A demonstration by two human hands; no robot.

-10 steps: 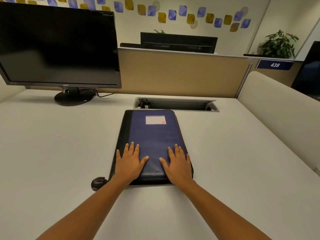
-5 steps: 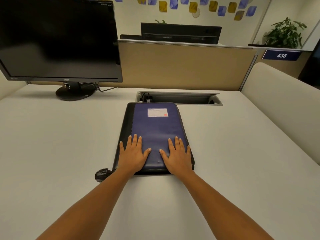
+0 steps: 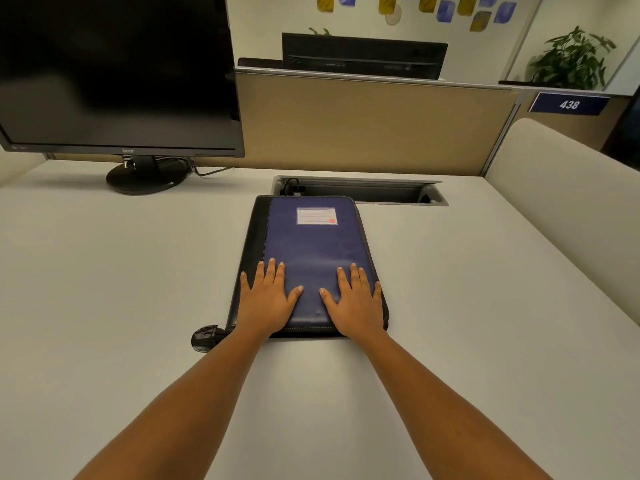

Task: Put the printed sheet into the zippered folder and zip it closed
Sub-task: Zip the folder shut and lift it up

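Head view recorded both forearms extended over the white desk. Left hand and right hand rested flat on the near end of the zippered folder, fingers straight and spread, grasping nothing. The folder lay at desk centre with its cover down and its long edges running away from the person, with bare surface on both sides. A small dark round item sat just beside its near-left corner. Its far edge reached the cable recess. Beyond stood a monitor at far left and a beige partition.
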